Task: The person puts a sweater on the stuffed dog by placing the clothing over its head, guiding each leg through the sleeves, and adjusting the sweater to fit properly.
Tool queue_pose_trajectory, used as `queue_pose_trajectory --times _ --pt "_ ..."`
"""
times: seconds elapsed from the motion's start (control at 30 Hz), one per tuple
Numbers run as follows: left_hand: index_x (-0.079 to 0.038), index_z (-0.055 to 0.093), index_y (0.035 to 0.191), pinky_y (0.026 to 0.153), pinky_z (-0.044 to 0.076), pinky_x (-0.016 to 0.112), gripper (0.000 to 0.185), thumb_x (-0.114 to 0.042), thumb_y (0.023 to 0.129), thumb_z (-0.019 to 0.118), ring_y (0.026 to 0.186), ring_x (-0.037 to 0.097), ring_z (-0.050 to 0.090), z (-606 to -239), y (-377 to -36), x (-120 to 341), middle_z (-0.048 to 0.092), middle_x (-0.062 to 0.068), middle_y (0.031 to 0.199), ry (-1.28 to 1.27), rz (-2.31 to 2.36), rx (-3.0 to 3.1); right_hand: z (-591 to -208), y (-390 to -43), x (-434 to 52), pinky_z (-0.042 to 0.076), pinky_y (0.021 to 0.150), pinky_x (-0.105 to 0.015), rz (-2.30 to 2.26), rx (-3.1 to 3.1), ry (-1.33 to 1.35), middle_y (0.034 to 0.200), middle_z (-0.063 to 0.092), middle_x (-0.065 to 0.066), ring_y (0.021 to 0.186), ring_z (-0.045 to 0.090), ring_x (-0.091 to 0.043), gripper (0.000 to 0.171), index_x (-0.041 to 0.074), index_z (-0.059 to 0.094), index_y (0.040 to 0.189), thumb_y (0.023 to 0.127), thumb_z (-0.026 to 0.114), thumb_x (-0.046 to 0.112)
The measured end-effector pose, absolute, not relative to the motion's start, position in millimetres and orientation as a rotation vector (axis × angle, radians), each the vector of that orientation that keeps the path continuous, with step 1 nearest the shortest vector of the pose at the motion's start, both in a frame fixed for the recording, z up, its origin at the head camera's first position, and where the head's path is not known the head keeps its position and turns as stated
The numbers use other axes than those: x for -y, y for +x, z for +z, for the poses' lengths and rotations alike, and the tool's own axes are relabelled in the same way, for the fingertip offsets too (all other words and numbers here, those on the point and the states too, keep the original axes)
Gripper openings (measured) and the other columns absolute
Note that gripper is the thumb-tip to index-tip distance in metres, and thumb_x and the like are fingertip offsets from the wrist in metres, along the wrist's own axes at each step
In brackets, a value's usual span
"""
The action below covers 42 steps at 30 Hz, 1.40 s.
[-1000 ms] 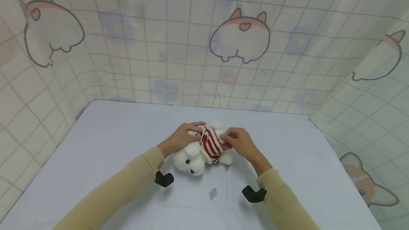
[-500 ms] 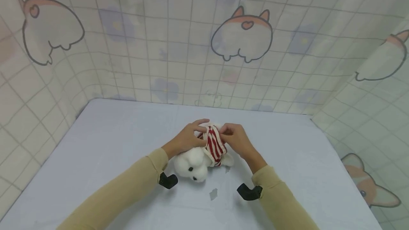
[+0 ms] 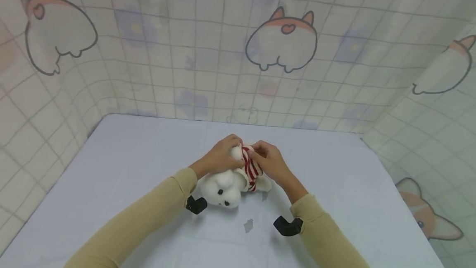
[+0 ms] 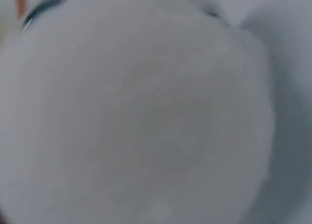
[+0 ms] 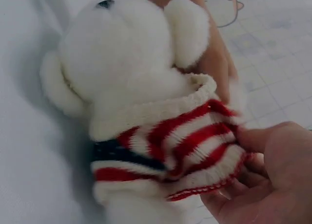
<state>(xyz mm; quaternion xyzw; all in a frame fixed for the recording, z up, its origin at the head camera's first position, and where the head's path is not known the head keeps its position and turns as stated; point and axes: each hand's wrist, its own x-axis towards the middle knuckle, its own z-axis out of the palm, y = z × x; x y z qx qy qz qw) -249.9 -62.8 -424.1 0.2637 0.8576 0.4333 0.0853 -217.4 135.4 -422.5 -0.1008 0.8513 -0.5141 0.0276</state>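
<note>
- Bear on the tabletop looks light and squishy.
- Sweater seems stretchy; grab its hem.
- Right hand pinches the hem, left hand curls round the body.

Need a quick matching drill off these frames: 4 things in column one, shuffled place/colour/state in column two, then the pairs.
1. plush bear
2. sweater
3. left hand
4. right hand

A. pinches the sweater's hem
B. red and white stripes, cream collar
C. white, lying on the table
D. holds the bear's body on the side away from the right hand

Pairs: 1-C, 2-B, 3-D, 4-A
</note>
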Motion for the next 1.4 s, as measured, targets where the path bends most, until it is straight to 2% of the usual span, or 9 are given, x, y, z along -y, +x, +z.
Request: queue_pose_trajectory --times 0.07,0.3,0.43,0.57,0.63,0.73,0.9,1.13,1.4 --pt "-0.015 0.054 0.091 0.071 0.052 0.028 0.019 -0.015 0.080 0.069 0.095 0.018 0.055 -427.8 -248.1 63.7 0.057 0.000 0.111 0.773 1.392 -2.549 -426.4 -217.7 -135.9 0.050 0.077 -0.028 -1.553 -2.668 -0.222 0.102 0.069 -0.010 0.093 0.063 -0.018 0.017 0.007 0.060 0.094 0.096 0.060 0.024" --pt "-0.013 0.055 0.100 0.081 0.054 0.034 0.030 -0.013 0.080 0.077 0.100 0.017 0.055 -426.9 -243.7 74.2 0.056 0.001 0.110 0.947 1.467 -2.735 -431.1 -212.7 -138.2 0.047 0.070 -0.025 -1.439 -2.651 -0.103 0.096 0.069 -0.008 0.085 0.059 -0.015 0.019 0.007 0.059 0.092 0.095 0.060 0.026" --pt "-0.012 0.049 0.101 0.070 0.050 0.028 0.024 -0.010 0.087 0.069 0.079 0.012 0.053 -419.0 -244.0 78.7 0.060 0.001 0.091 1.088 1.305 -2.673 -431.4 -211.9 -137.8 0.047 0.070 -0.024 -1.444 -2.621 -0.106 0.097 0.069 -0.007 0.085 0.059 -0.013 0.020 0.008 0.060 0.092 0.095 0.061 0.028" --pt "-0.011 0.039 0.101 0.066 0.046 0.025 0.022 -0.011 0.093 0.060 0.073 0.013 0.051 -416.8 -247.9 78.2 0.056 0.006 0.084 1.066 1.206 -2.573 -435.8 -211.0 -139.3 0.047 0.069 -0.024 -1.440 -2.611 -0.106 0.096 0.069 -0.006 0.084 0.058 -0.012 0.021 0.008 0.059 0.093 0.096 0.060 0.029" --pt "-0.012 0.039 0.105 0.068 0.048 0.027 0.022 -0.013 0.094 0.057 0.077 0.015 0.053 -417.2 -249.5 77.2 0.057 0.008 0.090 0.989 1.249 -2.536 -436.5 -210.1 -139.5 0.047 0.068 -0.025 -1.448 -2.611 -0.113 0.094 0.068 -0.007 0.082 0.057 -0.012 0.021 0.008 0.059 0.093 0.096 0.059 0.028" --pt "-0.015 0.041 0.117 0.077 0.051 0.031 0.026 -0.021 0.096 0.056 0.094 0.017 0.058 -418.5 -249.9 74.8 0.057 0.007 0.110 0.857 1.355 -2.481 -436.9 -209.4 -140.1 0.048 0.070 -0.025 -1.451 -2.625 -0.126 0.095 0.068 -0.007 0.084 0.058 -0.014 0.020 0.008 0.059 0.094 0.097 0.058 0.028" --pt "-0.015 0.045 0.132 0.094 0.050 0.038 0.038 -0.029 0.098 0.056 0.119 0.019 0.054 -417.9 -247.0 72.1 0.053 0.002 0.132 0.793 1.481 -2.413 -430.9 -208.9 -143.3 0.053 0.079 -0.031 -1.476 -2.669 -0.196 0.106 0.067 -0.010 0.098 0.064 -0.022 0.019 0.009 0.060 0.103 0.096 0.059 0.026" --pt "-0.018 0.047 0.134 0.094 0.051 0.040 0.037 -0.028 0.099 0.055 0.118 0.021 0.056 -415.3 -240.1 79.8 0.052 0.005 0.136 0.782 1.529 -2.423 -414.1 -216.5 -149.5 0.050 0.093 -0.042 -1.592 -2.759 -0.370 0.125 0.059 -0.007 0.117 0.057 -0.028 0.028 0.012 0.056 0.121 0.094 0.061 0.017" --pt "-0.016 0.043 0.139 0.101 0.047 0.044 0.045 -0.035 0.099 0.053 0.123 0.023 0.052 -425.4 -224.7 101.7 0.049 0.008 0.140 0.725 1.510 -2.415 -406.9 -227.4 -146.2 0.036 0.108 -0.058 -1.406 -2.587 -0.675 0.152 0.039 -0.002 0.142 0.034 -0.027 0.055 0.024 0.047 0.140 0.089 0.068 0.033"
